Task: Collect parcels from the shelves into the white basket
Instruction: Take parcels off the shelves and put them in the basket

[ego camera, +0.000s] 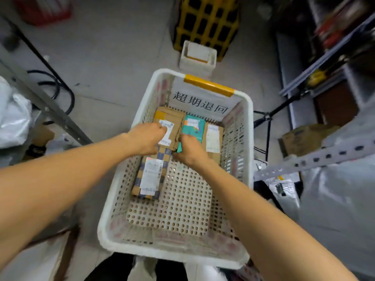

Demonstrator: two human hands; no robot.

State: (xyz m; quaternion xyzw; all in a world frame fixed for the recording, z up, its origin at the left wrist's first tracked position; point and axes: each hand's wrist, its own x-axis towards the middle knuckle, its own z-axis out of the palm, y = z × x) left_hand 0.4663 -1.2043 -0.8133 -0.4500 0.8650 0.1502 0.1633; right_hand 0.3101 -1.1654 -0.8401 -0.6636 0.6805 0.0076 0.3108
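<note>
White basket [172,255] sits on grey concrete floor [105,47], rectangular, hard plastic, bottom and walls full of round holes. Strip of yellow tape [209,85] on far rim, white sign [200,102] with black characters below it on the far wall. Four parcels lie flat in the far half:
- far left, cardboard parcel [172,120], brown, creased, white labels
- beside it, teal box [193,126], smooth and glossy
- far right, brown parcel [213,138] with a long white label
- nearer on the left, checkered parcel [150,175], blue and tan squares, long white label

Both bare forearms reach down and forward into the basket. Left hand [148,138] is knuckles up on the cardboard parcel, fingers curled onto its left label; fingertips hidden. Right hand [190,149] has fingers bunched tight, pinching that parcel's crumpled near right corner and covering the near end of the teal box; fingertips hidden too.

Behind the basket are a white foam box [197,55] and a yellow crate [205,23], open lattice, top cut off. Metal shelves [328,153] on the right have perforated rails, contents blurred. At left, crinkly plastic bags [14,118] and a black cable [60,90]. Label print too blurred to read
</note>
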